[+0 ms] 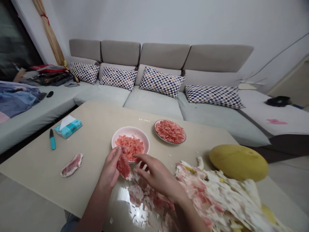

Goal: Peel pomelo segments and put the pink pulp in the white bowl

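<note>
My left hand (111, 166) is closed around a piece of red pomelo segment (124, 166), held just in front of the white bowl (117, 132). Loose red pomelo pulp (130, 145) fills the bowl's bottom. To the right of that piece is my right hand (155, 175), its thumb and fingers apart and curved, with nothing visible between them. Beneath it, torn segment skins and bits of pulp (136, 195) lie on the table. A separate pomelo segment (72, 165), partly covered in white membrane, lies to the left.
A dark-rimmed plate (170, 131) heaped with pulp stands behind the bowl. On the right are a whole yellow pomelo (238, 162) and a pile of peel and membranes (217, 196). A blue-handled knife (52, 141) and a tissue pack (70, 128) lie on the table's (96, 116) left.
</note>
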{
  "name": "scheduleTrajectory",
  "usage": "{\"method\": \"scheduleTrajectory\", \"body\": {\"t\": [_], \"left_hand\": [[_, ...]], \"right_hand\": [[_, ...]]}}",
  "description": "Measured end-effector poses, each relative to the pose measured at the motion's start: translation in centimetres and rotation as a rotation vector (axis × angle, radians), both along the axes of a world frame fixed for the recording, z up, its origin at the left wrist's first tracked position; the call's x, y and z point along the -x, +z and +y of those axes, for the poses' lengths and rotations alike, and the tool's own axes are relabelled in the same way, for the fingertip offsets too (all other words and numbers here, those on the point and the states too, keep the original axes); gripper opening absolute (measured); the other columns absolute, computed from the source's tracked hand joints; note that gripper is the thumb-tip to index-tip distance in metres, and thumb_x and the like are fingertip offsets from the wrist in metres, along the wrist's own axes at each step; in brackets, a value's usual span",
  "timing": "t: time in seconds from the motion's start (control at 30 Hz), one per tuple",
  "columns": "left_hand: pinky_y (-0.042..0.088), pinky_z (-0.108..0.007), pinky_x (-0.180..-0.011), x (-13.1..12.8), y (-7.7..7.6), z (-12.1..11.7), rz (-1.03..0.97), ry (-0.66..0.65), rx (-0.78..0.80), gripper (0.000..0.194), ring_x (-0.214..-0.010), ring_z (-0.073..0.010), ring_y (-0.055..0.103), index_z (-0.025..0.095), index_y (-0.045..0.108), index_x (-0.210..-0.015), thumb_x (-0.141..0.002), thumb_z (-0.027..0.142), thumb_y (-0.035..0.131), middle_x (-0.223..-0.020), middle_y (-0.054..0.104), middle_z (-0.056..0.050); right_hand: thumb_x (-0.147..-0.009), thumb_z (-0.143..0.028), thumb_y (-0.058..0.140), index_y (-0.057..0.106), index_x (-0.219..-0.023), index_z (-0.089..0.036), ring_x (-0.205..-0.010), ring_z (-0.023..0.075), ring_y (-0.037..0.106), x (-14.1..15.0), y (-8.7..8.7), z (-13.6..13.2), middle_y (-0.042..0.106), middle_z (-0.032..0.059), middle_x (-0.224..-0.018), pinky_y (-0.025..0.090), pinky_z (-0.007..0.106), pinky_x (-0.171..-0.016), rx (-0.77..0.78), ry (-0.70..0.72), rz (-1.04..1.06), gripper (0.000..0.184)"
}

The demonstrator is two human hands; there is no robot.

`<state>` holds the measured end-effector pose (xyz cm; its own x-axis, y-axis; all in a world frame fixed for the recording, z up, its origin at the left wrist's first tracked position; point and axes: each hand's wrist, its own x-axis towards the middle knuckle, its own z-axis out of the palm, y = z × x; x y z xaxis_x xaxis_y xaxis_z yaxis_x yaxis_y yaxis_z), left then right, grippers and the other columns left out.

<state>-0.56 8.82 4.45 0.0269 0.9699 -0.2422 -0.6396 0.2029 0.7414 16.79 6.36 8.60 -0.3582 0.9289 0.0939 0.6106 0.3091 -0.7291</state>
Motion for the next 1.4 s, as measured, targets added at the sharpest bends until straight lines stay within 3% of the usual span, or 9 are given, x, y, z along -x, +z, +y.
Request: {"method": "scheduleTrajectory", "body": {"t": [0.1, 0.3, 0.43, 0.63, 0.77, 0.93, 1.13, 1.27, 1.4], "left_hand": [[0.052, -0.02, -0.065, -0.1, 0.1, -0.1, -0.089, -0.002, -0.004, 0.032, -0.066, -0.0088, 0.061, 0.017, 0.068, -0.097, -0.075, 0.039, 0.078, -0.082, 0.064, 0.001], [0.053, -0.024, -0.077, -0.2, 0.2, -0.3, -0.174, 0.016, -0.055, 0.026, -0.081, -0.014, 0.066, 0.015, 0.069, -0.096, -0.08, 0.036, 0.074, -0.088, 0.068, -0.003], [0.053, -0.033, -0.087, -0.3, 0.3, -0.5, -0.157, -0.109, -0.075, 0.03, -0.095, -0.019, 0.068, 0.019, 0.064, -0.107, -0.085, 0.039, 0.068, -0.103, 0.07, -0.006], [0.057, -0.035, -0.081, 0.0, 0.9, -0.9, 0.026, -0.249, -0.094, 0.037, -0.099, -0.0243, 0.069, 0.019, 0.059, -0.112, -0.081, 0.033, 0.073, -0.117, 0.068, -0.011], [0.058, -0.032, -0.077, -0.1, 1.0, -0.9, 0.082, -0.204, -0.057, 0.051, -0.095, -0.0235, 0.071, 0.02, 0.057, -0.116, -0.072, 0.027, 0.082, -0.114, 0.07, -0.011], [0.059, -0.031, -0.071, -0.2, 0.6, -0.6, 0.073, -0.089, -0.043, 0.048, -0.089, -0.0234, 0.072, 0.018, 0.062, -0.108, -0.066, 0.028, 0.085, -0.11, 0.071, -0.011], [0.06, -0.033, -0.073, 0.1, 0.4, -0.5, 0.062, -0.059, -0.068, 0.045, -0.09, -0.022, 0.07, 0.018, 0.06, -0.11, -0.071, 0.026, 0.082, -0.111, 0.07, -0.01], [0.06, -0.032, -0.075, 0.2, 0.1, -0.5, 0.071, -0.096, -0.085, 0.047, -0.095, -0.0235, 0.07, 0.019, 0.058, -0.115, -0.074, 0.027, 0.08, -0.117, 0.068, -0.012], [0.06, -0.034, -0.078, 0.0, 0.0, -0.4, 0.064, -0.045, -0.08, 0.044, -0.098, -0.0245, 0.07, 0.018, 0.058, -0.111, -0.074, 0.026, 0.081, -0.114, 0.069, -0.011]], "right_hand": [[-0.08, -0.031, 0.075, 0.065, -0.116, -0.025, -0.087, 0.02, 0.066, 1.2, -0.5, -0.2, 0.072, 0.0028, -0.101, 0.049, 0.029, -0.074, 0.074, 0.001, 0.114, 0.038], [-0.085, -0.025, 0.067, 0.072, -0.089, -0.02, -0.074, 0.0179, 0.064, 2.3, -1.2, 0.4, 0.072, 0.003, -0.083, 0.048, 0.029, -0.07, -0.026, -0.142, 0.235, 0.008], [-0.084, -0.026, 0.068, 0.073, -0.084, -0.019, -0.073, 0.0178, 0.064, 1.8, -1.5, 1.0, 0.072, 0.0037, -0.082, 0.049, 0.029, -0.069, -0.091, -0.174, 0.32, 0.009], [-0.081, -0.031, 0.069, 0.075, -0.081, -0.018, -0.068, 0.0175, 0.064, 1.5, -1.9, 1.9, 0.073, 0.0041, -0.077, 0.048, 0.028, -0.065, -0.025, -0.245, 0.407, 0.014], [-0.078, -0.034, 0.071, 0.076, -0.079, -0.018, -0.069, 0.0188, 0.065, 1.5, -2.2, 2.3, 0.073, 0.0043, -0.076, 0.049, 0.029, -0.065, 0.066, -0.26, 0.497, 0.017], [-0.074, -0.038, 0.076, 0.078, -0.082, -0.018, -0.075, 0.0213, 0.067, 1.5, -3.4, 2.9, 0.075, 0.0064, -0.081, 0.051, 0.033, -0.072, 0.127, -0.288, 0.646, 0.021], [-0.069, -0.043, 0.081, 0.079, -0.082, -0.019, -0.076, 0.0215, 0.068, 1.7, -4.7, 3.6, 0.077, 0.0066, -0.083, 0.052, 0.035, -0.077, 0.204, -0.311, 0.797, 0.028], [-0.066, -0.046, 0.083, 0.079, -0.08, -0.019, -0.073, 0.0208, 0.068, 1.9, -4.9, 3.7, 0.077, 0.0063, -0.08, 0.052, 0.036, -0.076, 0.234, -0.331, 0.846, 0.031], [-0.064, -0.046, 0.084, 0.079, -0.081, -0.019, -0.077, 0.0221, 0.069, 1.9, -5.0, 3.9, 0.078, 0.0074, -0.084, 0.053, 0.037, -0.079, 0.234, -0.34, 0.858, 0.033]]}}
